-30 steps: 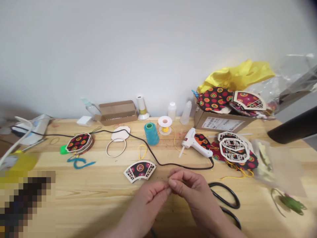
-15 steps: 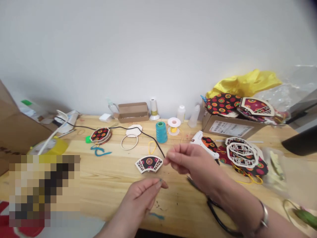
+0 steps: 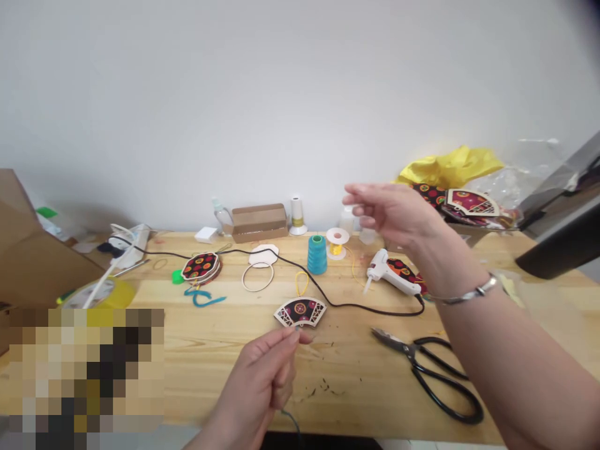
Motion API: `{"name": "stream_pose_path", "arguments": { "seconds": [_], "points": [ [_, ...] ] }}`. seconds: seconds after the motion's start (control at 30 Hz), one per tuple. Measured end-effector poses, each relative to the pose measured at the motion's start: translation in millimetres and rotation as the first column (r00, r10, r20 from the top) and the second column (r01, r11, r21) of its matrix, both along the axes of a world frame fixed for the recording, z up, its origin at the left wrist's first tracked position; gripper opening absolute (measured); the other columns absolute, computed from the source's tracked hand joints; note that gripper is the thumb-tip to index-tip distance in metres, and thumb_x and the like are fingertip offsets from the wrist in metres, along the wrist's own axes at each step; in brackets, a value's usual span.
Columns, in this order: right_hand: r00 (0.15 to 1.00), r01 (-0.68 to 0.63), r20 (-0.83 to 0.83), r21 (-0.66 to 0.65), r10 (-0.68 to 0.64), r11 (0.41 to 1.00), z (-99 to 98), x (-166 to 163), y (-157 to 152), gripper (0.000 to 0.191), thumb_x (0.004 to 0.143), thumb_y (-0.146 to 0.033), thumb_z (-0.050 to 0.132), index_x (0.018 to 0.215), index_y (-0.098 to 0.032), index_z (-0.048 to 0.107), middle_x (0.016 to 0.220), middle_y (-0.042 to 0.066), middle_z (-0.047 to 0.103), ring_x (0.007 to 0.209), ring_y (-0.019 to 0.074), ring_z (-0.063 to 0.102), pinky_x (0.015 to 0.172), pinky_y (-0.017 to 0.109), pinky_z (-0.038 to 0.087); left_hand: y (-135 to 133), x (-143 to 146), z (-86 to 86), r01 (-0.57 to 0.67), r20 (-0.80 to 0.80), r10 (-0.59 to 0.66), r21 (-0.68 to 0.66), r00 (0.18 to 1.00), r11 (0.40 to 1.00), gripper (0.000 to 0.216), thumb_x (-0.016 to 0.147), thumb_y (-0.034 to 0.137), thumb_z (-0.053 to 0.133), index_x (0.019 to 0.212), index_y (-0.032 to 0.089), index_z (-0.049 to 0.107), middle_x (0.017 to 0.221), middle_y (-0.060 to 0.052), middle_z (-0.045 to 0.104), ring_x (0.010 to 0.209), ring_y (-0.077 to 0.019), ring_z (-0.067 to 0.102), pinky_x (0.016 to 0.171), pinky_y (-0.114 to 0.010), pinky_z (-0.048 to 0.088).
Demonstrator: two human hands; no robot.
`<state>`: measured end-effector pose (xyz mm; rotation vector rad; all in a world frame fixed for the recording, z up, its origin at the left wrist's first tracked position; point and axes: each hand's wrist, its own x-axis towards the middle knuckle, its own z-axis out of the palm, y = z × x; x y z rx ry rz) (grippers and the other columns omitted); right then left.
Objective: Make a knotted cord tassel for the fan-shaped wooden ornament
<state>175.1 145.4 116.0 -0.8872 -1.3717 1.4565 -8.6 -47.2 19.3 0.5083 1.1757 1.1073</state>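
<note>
Fingers of left hand (image 3: pixel 265 372) pinched together on teal thread (image 3: pixel 294 424), tail hanging below, presumably for control. Scissors (image 3: pixel 409 354) lie flat rightward, likely for easy reach. Fan ornament (image 3: pixel 300 309) just beyond left fingertips. Right hand (image 3: pixel 398 215) raised, fingers loosely bent; can't tell if gripping anything.

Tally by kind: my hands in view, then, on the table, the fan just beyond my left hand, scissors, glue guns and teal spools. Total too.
Hands: 2, the left hand and right hand
Fan: 1
Scissors: 1
Glue gun: 1
Teal spool: 1
Total: 6
</note>
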Motion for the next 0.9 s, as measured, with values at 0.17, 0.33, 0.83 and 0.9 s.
{"name": "stream_pose_path", "arguments": {
  "seconds": [0.17,0.33,0.83,0.9],
  "points": [
    [0.317,-0.024,0.893,0.344,-0.320,0.938,-50.1,61,-62,0.025,0.081,-0.033,0.053,0.066,-0.016,0.065,0.062,0.005,0.062,0.057,0.0176,0.054,0.049,0.026,0.036,4,-6,-15.6,0.087,-0.012,-0.088,-0.064,0.996,0.994,0.025,0.078,0.038,0.062,0.082,0.014,0.065,0.040,0.012,0.024,0.038,-0.0034,0.012,0.037,-0.019,0.010],
    [0.141,-0.198,0.940,0.333,-0.309,0.922,-124.0,112,-151,0.029,0.081,-0.018,0.043,0.103,-0.017,0.063,0.101,0.012,0.066,0.087,0.0234,0.063,0.075,0.033,0.051,7,-7,-24.9,0.141,-0.021,-0.144,-0.090,0.989,0.986,0.028,0.077,0.040,0.062,0.084,0.013,0.065,0.040,0.012,0.025,0.038,-0.0033,0.012,0.037,-0.019,0.011],
    [0.451,-0.080,0.891,-0.017,0.051,0.997,-118.4,89,-190,0.019,0.074,-0.014,0.048,0.090,-0.019,0.056,0.085,0.004,0.061,0.076,0.0183,0.058,0.069,0.028,0.047,-4,-3,-24.8,0.237,-0.186,-0.234,-0.008,0.954,0.972,0.032,0.082,0.043,0.055,0.089,0.014,0.067,0.044,0.010,0.025,0.042,-0.0058,0.015,0.040,-0.021,0.012],
    [0.641,-0.104,0.748,-0.138,0.172,0.985,-109.7,73,-192,0.013,0.073,-0.016,0.052,0.085,-0.019,0.055,0.081,0.002,0.061,0.076,0.0170,0.057,0.067,0.025,0.046,-5,-3,-23.6,0.235,-0.220,-0.229,0.000,0.948,0.972,0.032,0.082,0.043,0.054,0.089,0.014,0.067,0.043,0.010,0.025,0.042,-0.0061,0.017,0.041,-0.021,0.014]
  ]
}}
